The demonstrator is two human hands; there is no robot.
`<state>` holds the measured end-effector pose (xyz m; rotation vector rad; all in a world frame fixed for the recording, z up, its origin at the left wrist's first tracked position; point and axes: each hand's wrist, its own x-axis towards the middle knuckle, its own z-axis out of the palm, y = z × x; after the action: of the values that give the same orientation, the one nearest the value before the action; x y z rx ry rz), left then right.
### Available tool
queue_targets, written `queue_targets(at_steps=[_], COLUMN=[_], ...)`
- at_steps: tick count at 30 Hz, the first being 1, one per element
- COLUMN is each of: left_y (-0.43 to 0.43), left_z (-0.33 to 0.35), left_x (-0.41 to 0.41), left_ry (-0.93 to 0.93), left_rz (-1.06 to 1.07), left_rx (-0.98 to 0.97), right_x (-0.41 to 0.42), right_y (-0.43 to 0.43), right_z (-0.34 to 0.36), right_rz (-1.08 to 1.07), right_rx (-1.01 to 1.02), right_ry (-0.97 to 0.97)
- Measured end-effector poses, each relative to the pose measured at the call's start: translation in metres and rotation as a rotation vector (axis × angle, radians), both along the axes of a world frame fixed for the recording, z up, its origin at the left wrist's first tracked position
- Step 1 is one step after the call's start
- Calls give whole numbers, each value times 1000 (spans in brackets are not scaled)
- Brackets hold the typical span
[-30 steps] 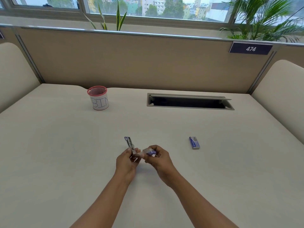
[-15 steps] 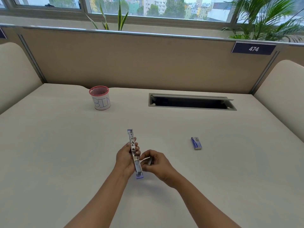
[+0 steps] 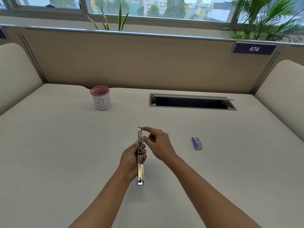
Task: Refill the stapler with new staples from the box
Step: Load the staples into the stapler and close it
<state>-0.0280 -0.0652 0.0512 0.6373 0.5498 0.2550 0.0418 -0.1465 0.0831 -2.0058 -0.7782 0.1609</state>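
The stapler (image 3: 140, 168) is swung fully open into one long metal strip with blue ends, held above the middle of the table. My left hand (image 3: 130, 160) grips it around its hinge, fingers curled round the metal. My right hand (image 3: 158, 144) is at the strip's far half, forefinger stretched to the far blue tip and thumb against the side of the staple channel. Whether it holds staples is too small to tell. The small blue staple box (image 3: 196, 143) lies flat on the table to the right, apart from both hands.
A pink mesh cup labelled BIN (image 3: 100, 98) stands at the back left. An open cable slot (image 3: 191, 102) is cut into the table (image 3: 65, 153) at the back. A beige partition (image 3: 131, 63) closes off the far edge.
The stapler went from half folded to fully opened out straight. My right hand moved from the near end of the stapler up to its far end.
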Motion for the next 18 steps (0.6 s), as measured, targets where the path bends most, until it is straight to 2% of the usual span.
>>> queue_targets(at_steps=[5, 18], left_y=[-1, -4], left_z=[2, 1], left_x=[0, 1], left_ry=[27, 66], left_rz=[0, 20], left_rx=[41, 134], right_x=[1, -9], right_y=[5, 3], right_z=[-2, -6], right_rz=[23, 10], right_rx=[-107, -125], right_ry=[-97, -133])
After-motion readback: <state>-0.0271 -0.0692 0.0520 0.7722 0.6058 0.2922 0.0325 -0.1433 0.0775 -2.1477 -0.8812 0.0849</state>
